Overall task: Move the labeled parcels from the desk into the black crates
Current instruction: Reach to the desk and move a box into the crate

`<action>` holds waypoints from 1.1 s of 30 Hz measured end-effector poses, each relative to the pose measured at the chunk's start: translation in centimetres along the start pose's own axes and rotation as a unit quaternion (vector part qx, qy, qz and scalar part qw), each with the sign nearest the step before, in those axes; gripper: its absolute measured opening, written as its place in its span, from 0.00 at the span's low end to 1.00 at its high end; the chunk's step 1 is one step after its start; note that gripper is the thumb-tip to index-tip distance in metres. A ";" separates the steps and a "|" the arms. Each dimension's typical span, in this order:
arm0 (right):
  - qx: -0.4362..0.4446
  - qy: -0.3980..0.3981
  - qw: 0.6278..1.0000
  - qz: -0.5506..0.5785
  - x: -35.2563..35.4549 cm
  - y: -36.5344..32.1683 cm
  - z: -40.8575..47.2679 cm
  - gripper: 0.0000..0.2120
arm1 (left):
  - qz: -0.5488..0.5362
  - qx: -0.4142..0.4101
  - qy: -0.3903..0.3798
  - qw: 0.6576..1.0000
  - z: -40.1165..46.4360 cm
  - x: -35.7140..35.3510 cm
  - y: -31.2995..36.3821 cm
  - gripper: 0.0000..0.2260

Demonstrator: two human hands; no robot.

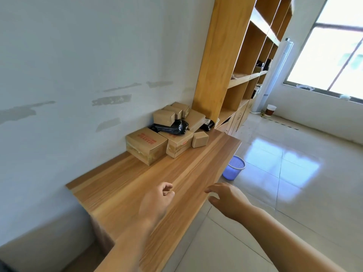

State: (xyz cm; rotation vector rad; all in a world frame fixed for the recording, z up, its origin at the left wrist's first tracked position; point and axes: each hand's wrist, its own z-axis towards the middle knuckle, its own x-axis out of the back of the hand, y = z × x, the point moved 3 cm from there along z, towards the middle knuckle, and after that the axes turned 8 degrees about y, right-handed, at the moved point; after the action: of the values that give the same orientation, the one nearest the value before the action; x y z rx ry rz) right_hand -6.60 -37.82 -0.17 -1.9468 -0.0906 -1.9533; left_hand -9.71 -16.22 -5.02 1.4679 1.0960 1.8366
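The left hand (155,203) hovers over the wooden desk (121,195), fingers loosely curled, grasping nothing. Well beyond its fingertips, at the desk's far end against the wall, lies the parcel pile: the large red-printed carton (146,145) with its long axis running away toward the wall, smaller cartons and a black bagged parcel (170,127) stacked behind. The right hand (227,199) hangs past the desk edge, fingers relaxed, empty.

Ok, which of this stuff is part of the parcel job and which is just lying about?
Part of the job:
cardboard boxes
black bag parcel
desk
left hand
right hand
No black crates are in view.

Just lying about:
blue bin
shelving
white cup
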 end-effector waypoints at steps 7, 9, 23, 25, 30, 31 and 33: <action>-0.048 -0.018 0.997 0.064 -1.1 6.7 7.6 0.15 | 0.010 0.029 -0.023 0.999 8.6 -5.9 1.2 0.10; -0.052 -0.036 0.996 0.070 -1.9 8.6 9.5 0.15 | 0.016 0.043 -0.025 0.999 10.4 -7.3 1.1 0.10; 0.065 -0.101 0.986 0.118 -1.0 20.0 28.7 0.16 | 0.023 0.160 0.133 0.978 21.2 -16.0 3.8 0.07; 0.091 -0.111 0.983 0.112 -0.9 21.0 31.1 0.16 | 0.013 0.183 0.159 0.970 21.8 -17.0 4.1 0.07; 0.136 -0.155 0.972 0.110 -3.4 20.3 35.9 0.16 | 0.014 0.264 0.210 0.941 22.5 -17.8 2.3 0.07; 0.146 -0.169 0.968 0.111 -4.2 19.7 36.6 0.16 | 0.018 0.278 0.217 0.936 22.7 -17.6 1.6 0.07; 0.171 -0.195 0.959 0.112 -5.9 18.2 38.1 0.16 | 0.017 0.305 0.234 0.923 23.5 -17.0 -0.1 0.07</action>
State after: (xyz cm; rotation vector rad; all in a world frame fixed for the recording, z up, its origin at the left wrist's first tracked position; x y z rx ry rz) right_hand 35.01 -41.62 -8.45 -1.9764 -0.2817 -1.2935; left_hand 17.30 -23.82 -12.20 1.3803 2.0338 2.0332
